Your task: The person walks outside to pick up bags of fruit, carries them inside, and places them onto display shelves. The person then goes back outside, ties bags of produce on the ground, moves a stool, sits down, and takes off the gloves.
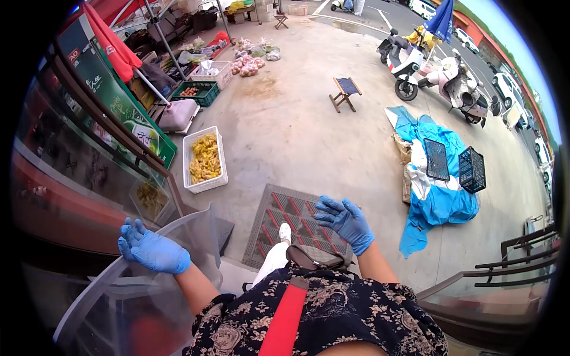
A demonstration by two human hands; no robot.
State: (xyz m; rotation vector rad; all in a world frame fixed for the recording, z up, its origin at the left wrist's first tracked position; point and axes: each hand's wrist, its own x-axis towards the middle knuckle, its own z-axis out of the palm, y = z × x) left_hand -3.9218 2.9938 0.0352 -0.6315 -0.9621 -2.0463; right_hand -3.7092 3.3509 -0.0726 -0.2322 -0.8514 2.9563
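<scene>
Both of my hands wear blue gloves. My left hand is held out at the lower left, palm upward, fingers apart and slightly curled, with nothing in it; it is nearest to a clear plastic door curtain. My right hand is raised over the right side of a grey and red doormat, its fingers spread and nothing held. Beyond the mat, a white crate of yellow produce stands on the ground. One white shoe rests on the mat between my hands.
Glass doors flank me at left and right. A blue tarp with black crates lies at the right. Ahead stand a folding stool, parked scooters, bagged produce and a green crate.
</scene>
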